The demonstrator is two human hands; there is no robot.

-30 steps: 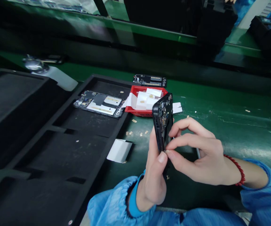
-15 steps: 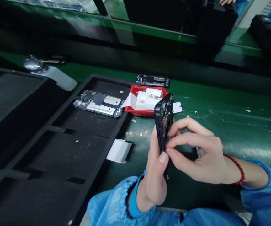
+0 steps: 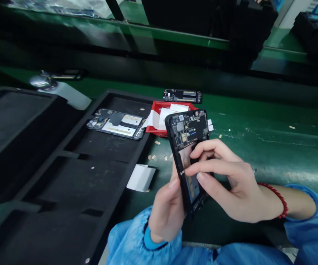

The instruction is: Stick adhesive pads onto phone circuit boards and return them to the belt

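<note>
My left hand (image 3: 168, 206) is closed around the edge of an opened phone (image 3: 188, 130), held upright and tilted above the bench. Its circuit board shows at the top, with a pale panel below. My right hand (image 3: 230, 180) is over the phone's inner side, fingers bent. The index fingertip touches the near long edge of the frame, beside a tiny pale piece; the thumb tip is apart from it. Behind the phone, a red tray (image 3: 156, 131) holds white paper slips (image 3: 163, 117).
Another opened phone (image 3: 117, 124) lies in a black compartment tray (image 3: 120, 173) at left. One more phone body (image 3: 182, 95) rests behind the red tray. A folded white paper (image 3: 141, 178) and small tan scraps (image 3: 166, 158) lie on the green bench (image 3: 272, 147).
The phone has turned from nearly edge-on so its inner side faces me more. My left hand has shifted slightly left. My right index fingertip has moved left across the phone, parting from the thumb.
</note>
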